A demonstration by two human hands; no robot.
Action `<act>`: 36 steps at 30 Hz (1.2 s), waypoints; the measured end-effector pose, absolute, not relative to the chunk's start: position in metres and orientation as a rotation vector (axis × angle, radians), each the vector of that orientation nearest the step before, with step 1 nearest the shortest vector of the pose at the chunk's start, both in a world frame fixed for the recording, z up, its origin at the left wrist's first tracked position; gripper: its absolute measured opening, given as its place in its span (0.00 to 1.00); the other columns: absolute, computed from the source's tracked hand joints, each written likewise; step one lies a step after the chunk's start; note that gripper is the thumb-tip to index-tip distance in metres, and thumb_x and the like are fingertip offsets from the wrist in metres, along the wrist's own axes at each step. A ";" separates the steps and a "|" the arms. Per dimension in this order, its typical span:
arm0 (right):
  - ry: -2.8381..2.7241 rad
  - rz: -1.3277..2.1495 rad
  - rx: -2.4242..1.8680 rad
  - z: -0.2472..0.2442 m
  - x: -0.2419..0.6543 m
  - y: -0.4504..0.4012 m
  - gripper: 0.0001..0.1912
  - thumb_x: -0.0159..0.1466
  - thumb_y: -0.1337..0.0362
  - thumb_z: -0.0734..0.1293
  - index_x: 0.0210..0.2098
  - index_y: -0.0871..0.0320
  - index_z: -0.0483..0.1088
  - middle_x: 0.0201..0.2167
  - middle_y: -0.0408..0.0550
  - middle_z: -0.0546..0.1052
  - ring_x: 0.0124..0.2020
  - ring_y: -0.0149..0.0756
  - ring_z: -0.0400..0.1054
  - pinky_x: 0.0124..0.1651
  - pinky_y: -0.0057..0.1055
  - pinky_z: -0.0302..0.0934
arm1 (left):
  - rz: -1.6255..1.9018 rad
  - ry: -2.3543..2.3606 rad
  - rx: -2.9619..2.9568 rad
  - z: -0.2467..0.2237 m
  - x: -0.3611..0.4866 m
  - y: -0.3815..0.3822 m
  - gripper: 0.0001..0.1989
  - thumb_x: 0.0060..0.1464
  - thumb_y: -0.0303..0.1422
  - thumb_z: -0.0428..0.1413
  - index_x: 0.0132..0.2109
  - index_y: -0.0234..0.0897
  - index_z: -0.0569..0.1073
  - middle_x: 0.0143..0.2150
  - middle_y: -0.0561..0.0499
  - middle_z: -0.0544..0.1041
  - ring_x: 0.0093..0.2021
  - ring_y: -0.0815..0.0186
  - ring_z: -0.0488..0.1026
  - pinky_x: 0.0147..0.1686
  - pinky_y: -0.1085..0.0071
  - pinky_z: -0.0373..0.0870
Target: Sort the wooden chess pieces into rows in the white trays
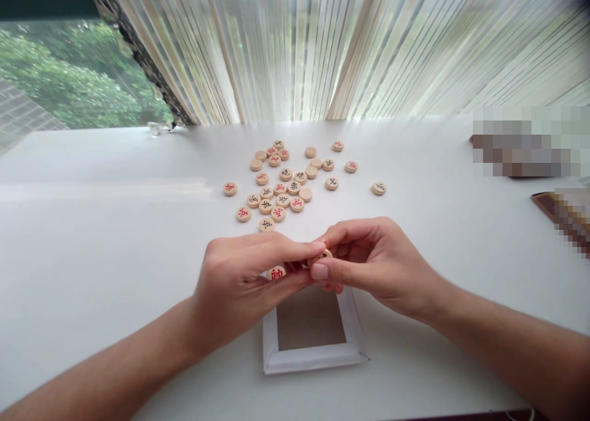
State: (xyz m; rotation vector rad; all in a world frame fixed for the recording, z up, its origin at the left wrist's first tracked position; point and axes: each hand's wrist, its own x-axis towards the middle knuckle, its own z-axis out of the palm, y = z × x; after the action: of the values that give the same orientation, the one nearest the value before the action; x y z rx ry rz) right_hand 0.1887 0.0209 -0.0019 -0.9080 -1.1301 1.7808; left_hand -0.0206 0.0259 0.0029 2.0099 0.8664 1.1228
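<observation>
Above a white frame-like box (pixel 318 359) with a brown inside, my two hands meet at the fingertips. Between them is a round wooden Chinese chess piece (pixel 324 255) with a dark character, mostly covered by fingers. My left hand (pixel 249 276) pinches it from the left, thumb and forefinger stretched out. From the other side my right hand (pixel 373 261) grips it, thumb across the front. A piece with a red character (pixel 276 273) shows in the gap of my left hand; whether it is held or lies beyond cannot be told.
Several more Chinese chess pieces (pixel 279 188) lie scattered on the white table (pixel 138 273) beyond my hands, red, black and face-down. A string curtain (pixel 286 52) hangs along the table's back edge. Partly blurred-out dark objects (pixel 537 169) lie at the right.
</observation>
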 end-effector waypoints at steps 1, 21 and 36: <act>-1.135 1.773 -0.915 -0.002 0.189 0.020 0.12 0.50 0.65 0.87 0.32 0.59 0.85 0.23 0.44 0.81 0.24 0.29 0.71 0.28 0.24 0.69 | 1.119 0.860 2.017 0.003 -0.020 0.026 0.12 0.59 0.28 0.69 0.47 0.50 0.87 0.37 0.54 0.89 0.32 0.64 0.85 0.33 0.72 0.82; -1.450 1.328 -0.888 -0.006 0.187 0.019 0.13 0.64 0.59 0.79 0.47 0.54 0.86 0.38 0.51 0.86 0.36 0.39 0.80 0.40 0.33 0.78 | 0.994 0.907 1.465 0.006 -0.018 0.036 0.06 0.57 0.28 0.69 0.44 0.37 0.87 0.40 0.47 0.89 0.37 0.61 0.87 0.38 0.73 0.87; -1.353 1.266 -0.875 -0.015 0.189 0.017 0.14 0.63 0.66 0.80 0.48 0.54 0.80 0.40 0.49 0.85 0.40 0.38 0.82 0.44 0.32 0.80 | 1.042 0.862 1.354 0.004 -0.017 0.036 0.19 0.47 0.20 0.74 0.47 0.37 0.87 0.44 0.48 0.89 0.39 0.62 0.88 0.43 0.73 0.88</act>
State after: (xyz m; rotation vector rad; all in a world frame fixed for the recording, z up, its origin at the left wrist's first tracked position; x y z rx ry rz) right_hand 0.1892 0.0170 -0.0148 -0.8749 -1.3531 1.2660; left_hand -0.0172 0.0361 0.0040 1.3542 0.8623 1.0419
